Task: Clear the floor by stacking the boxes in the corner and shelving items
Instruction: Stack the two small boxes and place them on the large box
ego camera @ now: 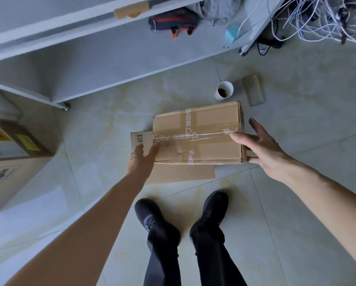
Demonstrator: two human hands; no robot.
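Note:
A taped brown cardboard box (197, 133) lies on the tiled floor in front of my feet, on top of a flatter cardboard box (181, 172) that sticks out at its left and near side. My left hand (142, 157) is at the taped box's left end, fingers apart, fingertips touching its edge. At the right end my right hand (261, 147) is spread wide, thumb on the top edge, with the other fingers beside the end face. Neither hand grips the box. A large brown box (14, 159) with labels stands at the left.
A white shelf unit (115, 65) on casters runs along the back, holding a dark bag (173, 21) and grey cloth. A paper cup (224, 90) and a small clear case (253, 89) sit on the floor behind the box. Tangled white cables (317, 19) lie at the top right.

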